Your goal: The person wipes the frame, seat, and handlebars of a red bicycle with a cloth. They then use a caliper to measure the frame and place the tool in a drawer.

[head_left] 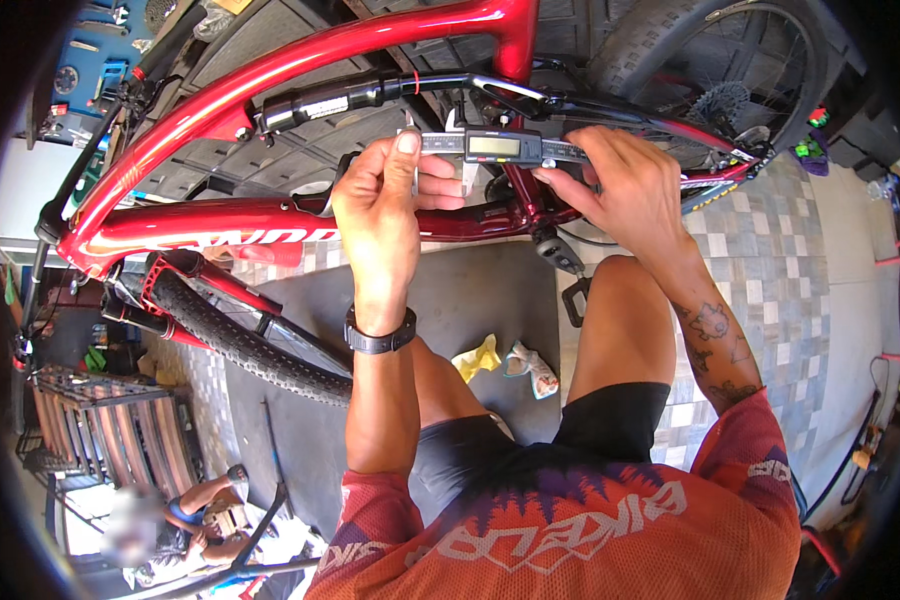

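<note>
A digital caliper [505, 147] with a dark housing and small display lies level across both of my hands, in front of a red mountain bike frame [270, 72]. Its jaws stand apart near my left hand [385, 180], whose thumb presses on the jaw end while the other fingers curl behind. At the other end, my right hand [625, 180] pinches the beam between thumb and fingers. Just behind the caliper runs the black rear shock [320, 104]. A crank arm and pedal [560, 252] hang below, close to my right knee.
The knobby front tire [240, 345] bends across the lower left; the rear wheel [770, 70] is at upper right. A dark mat [490, 290] carries a yellow cloth [477, 358] and a crumpled wrapper [532, 370]. Another person [205, 520] sits at lower left. Tools hang on a blue board [95, 60].
</note>
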{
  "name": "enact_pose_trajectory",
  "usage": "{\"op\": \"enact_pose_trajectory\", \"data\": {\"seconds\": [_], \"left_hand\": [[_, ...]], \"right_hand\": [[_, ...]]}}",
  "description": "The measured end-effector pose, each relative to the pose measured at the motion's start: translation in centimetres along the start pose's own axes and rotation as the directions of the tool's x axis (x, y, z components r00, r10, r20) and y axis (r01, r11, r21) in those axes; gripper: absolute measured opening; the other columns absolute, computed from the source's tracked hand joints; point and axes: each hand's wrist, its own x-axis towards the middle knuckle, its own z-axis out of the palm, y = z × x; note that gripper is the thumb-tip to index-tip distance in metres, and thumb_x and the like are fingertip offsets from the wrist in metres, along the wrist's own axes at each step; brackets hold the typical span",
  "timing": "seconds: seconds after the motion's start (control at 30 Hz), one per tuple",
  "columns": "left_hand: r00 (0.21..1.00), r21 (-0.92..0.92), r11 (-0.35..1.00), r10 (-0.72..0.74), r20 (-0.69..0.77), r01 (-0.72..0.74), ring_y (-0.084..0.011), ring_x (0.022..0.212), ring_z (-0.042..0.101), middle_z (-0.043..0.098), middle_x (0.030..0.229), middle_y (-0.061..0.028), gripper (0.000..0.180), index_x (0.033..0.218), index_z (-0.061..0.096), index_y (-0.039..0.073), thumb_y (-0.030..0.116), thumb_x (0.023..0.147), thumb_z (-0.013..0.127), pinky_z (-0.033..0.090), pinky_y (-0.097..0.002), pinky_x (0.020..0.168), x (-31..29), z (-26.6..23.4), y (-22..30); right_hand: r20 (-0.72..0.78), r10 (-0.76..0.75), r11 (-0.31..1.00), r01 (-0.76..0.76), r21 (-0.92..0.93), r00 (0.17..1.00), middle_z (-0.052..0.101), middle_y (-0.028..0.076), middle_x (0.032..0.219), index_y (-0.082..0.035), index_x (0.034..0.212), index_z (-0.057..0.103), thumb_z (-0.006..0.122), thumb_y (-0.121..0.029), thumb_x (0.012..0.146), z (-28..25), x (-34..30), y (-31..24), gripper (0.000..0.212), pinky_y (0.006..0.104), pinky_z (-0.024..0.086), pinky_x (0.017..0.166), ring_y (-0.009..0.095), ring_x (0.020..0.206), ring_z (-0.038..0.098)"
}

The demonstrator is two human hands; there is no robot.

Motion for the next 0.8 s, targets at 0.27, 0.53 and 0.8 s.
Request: {"op": "enact_pose_trajectory", "data": {"seconds": [0.27, 0.53, 0.8], "left_hand": [[0.998, 0.065, 0.998, -0.014, -0.065, 0.018, -0.0218, 0.064, 0.072, 0.069, 0.081, -0.0122, 0.034, 0.095, 0.064, -0.001, 0.028, 0.108, 0.056, 0.063, -0.0325, 0.056, 0.7, 1.5, 0.1], [0.995, 0.046, 0.999, 0.007, -0.099, -0.003, -0.0247, 0.065, 0.074, 0.068, 0.081, -0.0108, 0.034, 0.092, 0.061, 0.0, 0.028, 0.109, 0.054, 0.063, -0.0334, 0.053, 0.7, 1.7, 0.1], [0.986, 0.001, 1.0, -0.022, -0.168, 0.023, -0.0268, 0.063, 0.074, 0.063, 0.078, -0.0112, 0.037, 0.093, 0.057, -0.003, 0.03, 0.109, 0.054, 0.064, -0.035, 0.054, 0.8, 2.2, -0.4]], "right_hand": [[0.014, 0.032, 0.984, -0.034, 0.173, 0.999, 0.07, 0.012, 0.093, 0.0, 0.107, 0.066, 0.083, -0.031, 0.083, 1.2, -0.4, 1.4, 0.042, 0.0411, 0.055, 0.067, 0.03, 0.074, 0.068], [-0.001, 0.032, 0.987, -0.031, 0.161, 0.999, 0.069, 0.012, 0.092, -0.002, 0.099, 0.063, 0.081, -0.038, 0.084, 1.1, 1.1, 2.0, 0.043, 0.0426, 0.054, 0.072, 0.032, 0.077, 0.068], [-0.088, 0.092, 0.991, -0.083, 0.109, 0.992, 0.063, 0.003, 0.087, -0.008, 0.096, 0.065, 0.088, -0.04, 0.074, -0.1, 1.3, 2.9, 0.045, 0.0395, 0.044, 0.066, 0.027, 0.071, 0.055]]}}
